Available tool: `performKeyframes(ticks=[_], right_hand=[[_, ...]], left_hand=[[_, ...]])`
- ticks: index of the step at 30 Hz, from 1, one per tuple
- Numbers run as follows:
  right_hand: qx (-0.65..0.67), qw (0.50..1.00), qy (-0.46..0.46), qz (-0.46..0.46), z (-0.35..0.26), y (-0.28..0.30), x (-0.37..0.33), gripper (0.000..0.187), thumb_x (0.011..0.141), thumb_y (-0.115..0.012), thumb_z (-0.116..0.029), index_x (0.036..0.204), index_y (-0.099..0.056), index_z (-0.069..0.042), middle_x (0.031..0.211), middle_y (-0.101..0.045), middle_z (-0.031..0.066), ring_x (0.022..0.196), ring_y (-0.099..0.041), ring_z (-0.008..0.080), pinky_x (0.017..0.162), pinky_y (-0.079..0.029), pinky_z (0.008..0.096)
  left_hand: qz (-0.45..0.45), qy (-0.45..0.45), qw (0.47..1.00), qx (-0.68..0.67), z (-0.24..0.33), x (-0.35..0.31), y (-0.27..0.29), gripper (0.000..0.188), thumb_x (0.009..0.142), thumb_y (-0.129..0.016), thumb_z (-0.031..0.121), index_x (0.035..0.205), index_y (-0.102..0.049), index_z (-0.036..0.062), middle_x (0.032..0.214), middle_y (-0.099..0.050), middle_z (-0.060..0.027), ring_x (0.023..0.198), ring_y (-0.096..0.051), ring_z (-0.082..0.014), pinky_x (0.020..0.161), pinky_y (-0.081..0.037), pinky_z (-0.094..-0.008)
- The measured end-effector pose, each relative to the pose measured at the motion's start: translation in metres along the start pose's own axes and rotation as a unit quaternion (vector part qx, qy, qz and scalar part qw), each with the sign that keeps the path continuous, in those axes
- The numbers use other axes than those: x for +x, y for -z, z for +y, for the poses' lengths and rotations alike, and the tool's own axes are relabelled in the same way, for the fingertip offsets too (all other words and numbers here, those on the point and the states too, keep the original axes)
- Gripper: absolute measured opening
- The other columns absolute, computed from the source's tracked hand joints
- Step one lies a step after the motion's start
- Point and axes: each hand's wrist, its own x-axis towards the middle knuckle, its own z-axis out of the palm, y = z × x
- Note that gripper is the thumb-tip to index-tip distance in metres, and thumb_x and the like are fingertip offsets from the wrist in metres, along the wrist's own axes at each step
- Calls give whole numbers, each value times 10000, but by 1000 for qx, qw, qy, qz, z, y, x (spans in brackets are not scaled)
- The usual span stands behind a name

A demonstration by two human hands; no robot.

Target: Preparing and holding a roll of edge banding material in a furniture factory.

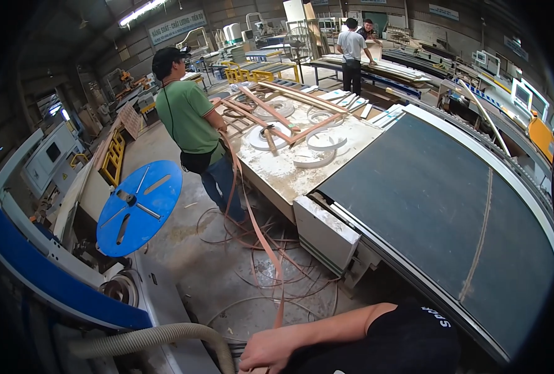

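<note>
At the bottom edge one hand [265,354] is curled closed around the near end of a long brown strip [259,235]; which hand it is I cannot tell. The strip rises across the floor [189,262] to a person in a green shirt [189,118] beside the worktop [289,165]

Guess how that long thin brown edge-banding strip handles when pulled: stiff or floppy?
Likely floppy: the long thin brown edge-banding strip sags and loops across the concrete floor. Probably light, being ribbon-thin. It may snag in the loose coils near the hand.
</note>
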Motion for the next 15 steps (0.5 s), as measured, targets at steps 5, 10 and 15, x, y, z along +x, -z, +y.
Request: performKeyframes(ticks=[5,10,15], right_hand=[[59,995,14,77,19,-7,-7,251,705,-722,-202,781,-561,-24,775,-630,174,784,-616,422,648,-485,512],[12,998,-28,51,23,-26,-3,222,712,-697,-229,736,-580,-42,705,-627,153,717,-619,420,607,-479,510],[-52,997,-50,11,22,-37,4,227,713,-660,-284,722,-605,-64,680,-626,142,668,-631,406,586,-487,506]], left_hand=[[15,-95,994,51,0,-11,19,191,838,-706,86,1024,-681,47,801,-634,-182,717,-621,-365,647,-491,-409],[-86,-63,994,-7,-4,-4,37,291,848,-689,84,1129,-636,37,899,-629,-199,785,-613,-359,664,-484,-411],[12,-63,998,7,35,13,18,356,854,-702,100,1201,-628,65,944,-639,-199,843,-620,-371,693,-490,-422]])
